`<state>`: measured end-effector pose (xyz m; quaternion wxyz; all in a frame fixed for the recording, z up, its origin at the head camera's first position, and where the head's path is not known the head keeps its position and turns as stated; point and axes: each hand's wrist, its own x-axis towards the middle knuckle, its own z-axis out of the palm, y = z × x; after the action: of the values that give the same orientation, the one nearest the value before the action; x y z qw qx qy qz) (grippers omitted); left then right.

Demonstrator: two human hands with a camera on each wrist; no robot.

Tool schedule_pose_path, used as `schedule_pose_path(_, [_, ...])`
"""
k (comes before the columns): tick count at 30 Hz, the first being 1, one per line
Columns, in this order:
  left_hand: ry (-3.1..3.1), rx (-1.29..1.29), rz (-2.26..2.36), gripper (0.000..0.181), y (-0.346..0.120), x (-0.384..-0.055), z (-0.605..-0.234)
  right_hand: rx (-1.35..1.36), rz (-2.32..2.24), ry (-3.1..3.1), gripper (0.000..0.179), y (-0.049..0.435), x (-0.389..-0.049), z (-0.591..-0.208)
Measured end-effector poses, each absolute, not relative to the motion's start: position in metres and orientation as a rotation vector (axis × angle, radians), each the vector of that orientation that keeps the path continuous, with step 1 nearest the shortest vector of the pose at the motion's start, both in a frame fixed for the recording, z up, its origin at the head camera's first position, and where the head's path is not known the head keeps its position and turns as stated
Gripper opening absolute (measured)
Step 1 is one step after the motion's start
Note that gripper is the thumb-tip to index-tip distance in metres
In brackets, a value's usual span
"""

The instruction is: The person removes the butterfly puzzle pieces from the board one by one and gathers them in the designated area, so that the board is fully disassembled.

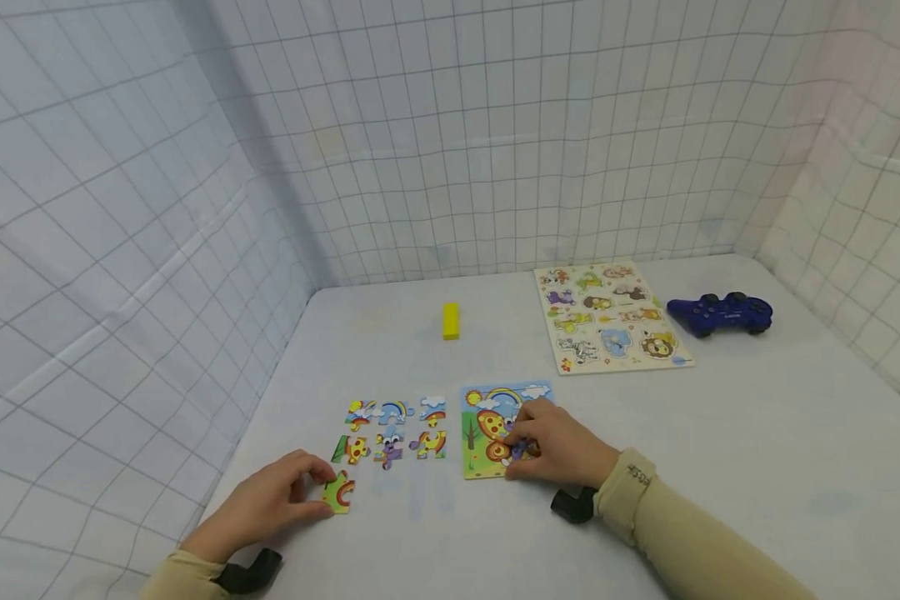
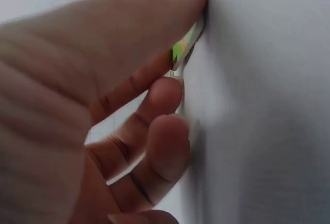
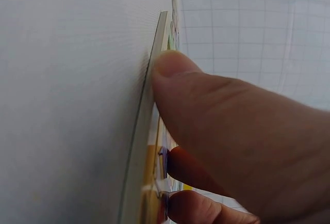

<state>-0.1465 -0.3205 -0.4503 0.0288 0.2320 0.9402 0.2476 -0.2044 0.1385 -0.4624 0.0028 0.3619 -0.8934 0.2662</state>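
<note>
My left hand (image 1: 281,496) pinches a green and red jigsaw piece (image 1: 339,493) between thumb and forefinger, at the lower left of the laid-out pieces. In the left wrist view a green bit of that piece (image 2: 179,51) shows beyond the thumb, close above the table. My right hand (image 1: 558,443) grips the puzzle board (image 1: 474,467), its thumb at the near edge and its fingertips on the picture. The right wrist view shows the thumb (image 3: 178,77) against the board's edge. The board's lower right is hidden under the hand.
Several loose jigsaw pieces (image 1: 390,448) lie in rows left of the board. Farther back are a yellow block (image 1: 451,321), an animal puzzle board (image 1: 607,321) and a blue game controller (image 1: 723,315). Gridded white walls (image 1: 495,150) enclose the table.
</note>
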Motion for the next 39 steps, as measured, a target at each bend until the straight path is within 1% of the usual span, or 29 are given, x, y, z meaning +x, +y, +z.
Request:
schedule_pose_path(7, [2.813,0.53,0.817,0.042,-0.314,-0.148,-0.445,1.145,0.849,-2.768,0.033,0.139,-0.204,-0.464])
schedule_pose_path(14, [2.785,0.471,0.831,0.045,-0.31,-0.146,-0.441,1.163,0.831,-2.745,0.032,0.139,-0.206,-0.466])
schedule_pose_path(17, [2.806,0.448,0.789,0.05,-0.309,-0.146,-0.44,1.154,0.833,-2.762,0.032,0.139,-0.205,-0.465])
schedule_pose_path(19, [2.865,0.394,0.701,0.054,-0.305,-0.143,-0.437,1.154,0.836,-2.773,0.032,0.139,-0.205,-0.464])
schedule_pose_path(21, [2.987,0.327,0.596,0.056,-0.297,-0.142,-0.431,1.153,0.834,-2.782,0.033,0.138,-0.206,-0.463])
schedule_pose_path(23, [3.131,0.255,0.578,0.051,-0.281,-0.142,-0.423,1.147,0.834,-2.791,0.033,0.138,-0.206,-0.463])
schedule_pose_path(25, [3.241,0.236,0.652,0.041,-0.257,-0.142,-0.416,1.138,0.825,-2.801,0.033,0.138,-0.206,-0.462])
schedule_pose_path(28, [3.233,0.385,0.863,0.029,-0.21,-0.148,-0.408,1.126,0.809,-2.81,0.033,0.14,-0.206,-0.46])
schedule_pose_path(31, [3.062,0.59,0.929,0.027,-0.161,-0.157,-0.408,1.12,0.81,-2.803,0.032,0.142,-0.207,-0.459])
schedule_pose_path(34, [2.905,0.713,0.913,0.027,-0.121,-0.168,-0.416,1.132,0.837,-2.788,0.032,0.142,-0.207,-0.461])
schedule_pose_path(37, [2.84,0.759,0.859,0.027,-0.096,-0.176,-0.427,1.157,0.856,-2.773,0.031,0.141,-0.207,-0.462])
schedule_pose_path(39, [2.861,0.768,0.807,0.023,-0.088,-0.179,-0.435,1.171,0.851,-2.765,0.031,0.14,-0.208,-0.463])
